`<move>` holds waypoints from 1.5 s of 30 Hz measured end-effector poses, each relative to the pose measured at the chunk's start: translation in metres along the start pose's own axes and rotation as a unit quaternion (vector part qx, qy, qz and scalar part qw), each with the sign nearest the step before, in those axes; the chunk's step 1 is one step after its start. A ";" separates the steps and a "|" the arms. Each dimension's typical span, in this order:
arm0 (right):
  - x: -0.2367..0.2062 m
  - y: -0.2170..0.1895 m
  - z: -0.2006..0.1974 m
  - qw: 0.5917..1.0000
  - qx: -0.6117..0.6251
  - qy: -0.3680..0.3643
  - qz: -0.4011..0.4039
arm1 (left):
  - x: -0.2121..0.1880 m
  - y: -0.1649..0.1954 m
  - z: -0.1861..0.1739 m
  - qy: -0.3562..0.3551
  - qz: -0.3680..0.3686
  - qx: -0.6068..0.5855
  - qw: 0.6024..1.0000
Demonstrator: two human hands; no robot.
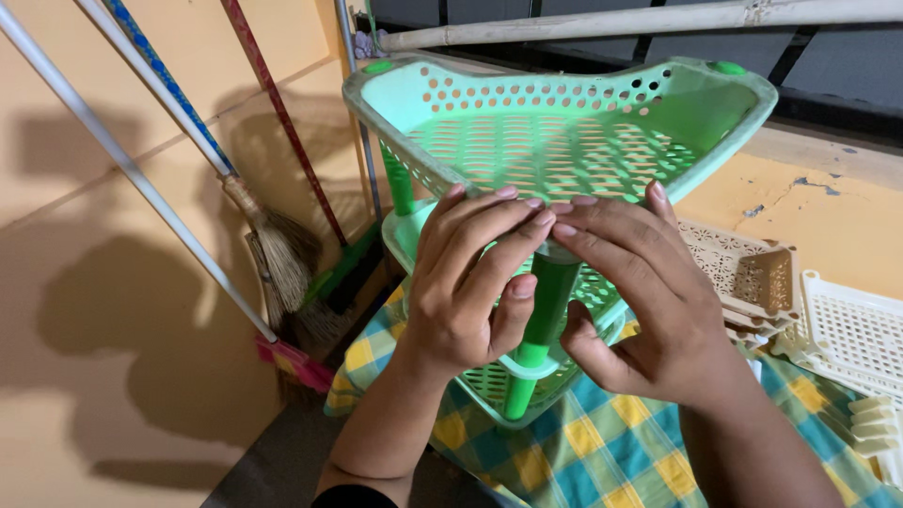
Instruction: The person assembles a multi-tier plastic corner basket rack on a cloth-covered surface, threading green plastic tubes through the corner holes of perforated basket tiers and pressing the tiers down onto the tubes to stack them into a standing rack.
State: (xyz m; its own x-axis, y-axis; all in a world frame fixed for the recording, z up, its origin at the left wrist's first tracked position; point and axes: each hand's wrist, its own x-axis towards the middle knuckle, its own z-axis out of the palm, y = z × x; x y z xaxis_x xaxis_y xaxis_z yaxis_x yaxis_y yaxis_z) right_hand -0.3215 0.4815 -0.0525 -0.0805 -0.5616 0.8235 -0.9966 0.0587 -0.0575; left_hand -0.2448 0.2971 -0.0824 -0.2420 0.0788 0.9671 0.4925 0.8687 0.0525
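Both hands are meeting at the near corner of a green tiered plastic rack [564,141]: the left hand [466,287] and right hand [635,301] are pinching the top of its dark green post [548,306]. The rack is standing on a checked cloth [602,452] near a yellow wall [113,235], where brooms [282,254] are leaning; white baskets [847,334] are lying just beside the rack.

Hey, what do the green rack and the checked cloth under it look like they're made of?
The green rack looks like moulded plastic, smooth with a slight sheen; its trays are pierced with even slots and round holes, and darker green posts join them. The checked cloth looks like woven fabric, matt, in blue, yellow and green; its exact fibre cannot be told.
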 end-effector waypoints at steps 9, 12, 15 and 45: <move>0.015 -0.035 -0.068 0.999 -0.011 0.027 -0.024 | 0.045 0.060 -0.014 0.020 0.003 -0.001 1.000; 0.023 -0.040 -0.068 0.999 -0.026 0.034 -0.024 | 0.050 0.058 -0.016 0.026 0.007 0.002 1.000; 0.028 -0.040 -0.072 0.999 -0.019 0.032 -0.028 | 0.052 0.057 -0.017 0.026 0.008 0.006 1.000; 0.045 -0.055 -0.079 0.999 -0.051 0.019 0.000 | -0.001 0.060 0.019 -0.139 -0.306 -0.668 0.663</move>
State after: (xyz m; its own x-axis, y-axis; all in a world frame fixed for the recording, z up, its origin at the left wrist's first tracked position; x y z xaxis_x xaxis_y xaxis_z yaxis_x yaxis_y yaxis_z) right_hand -0.2694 0.5180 0.0322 -0.0788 -0.5297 0.8445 -0.9896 0.1440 -0.0020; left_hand -0.2309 0.3581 -0.0848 -0.7925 0.1600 0.5885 0.4866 -0.4158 0.7683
